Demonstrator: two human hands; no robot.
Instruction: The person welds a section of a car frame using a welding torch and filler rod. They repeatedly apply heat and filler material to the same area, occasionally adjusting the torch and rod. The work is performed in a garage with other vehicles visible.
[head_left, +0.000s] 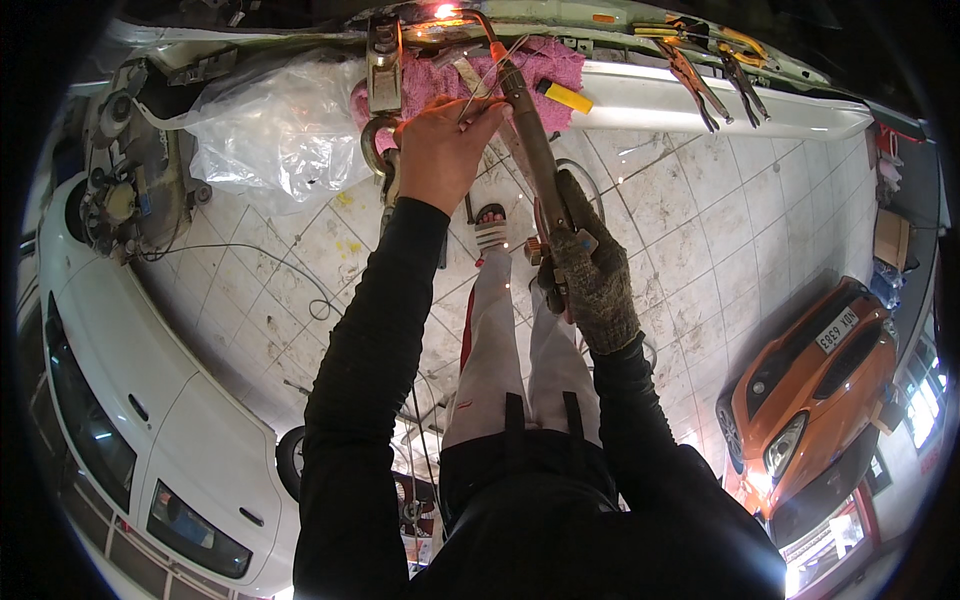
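Note:
My right hand [598,285], in a dirty knit glove, is wrapped round the handle of a gas welding torch [528,125]. The torch slants up and left, and its bent neck ends in a bright flame [447,12] against the metal at the far edge. My bare left hand [448,148] is closed in a pinch on a thin metal rod [482,84], just left of the torch body. Beneath the hand and rod, a pink towel [550,62] hangs over the panel. A metal clamp [384,75] grips the edge beside my left fingers. Small sparks fly about.
A yellow, black-ended object [568,97] lies right of the torch. Locking pliers [690,80] hang on the panel edge at far right. Clear plastic sheeting [275,130] is at far left. Hoses [300,270] trail over the tiled floor. A white car [150,400] and an orange car [815,390] flank me.

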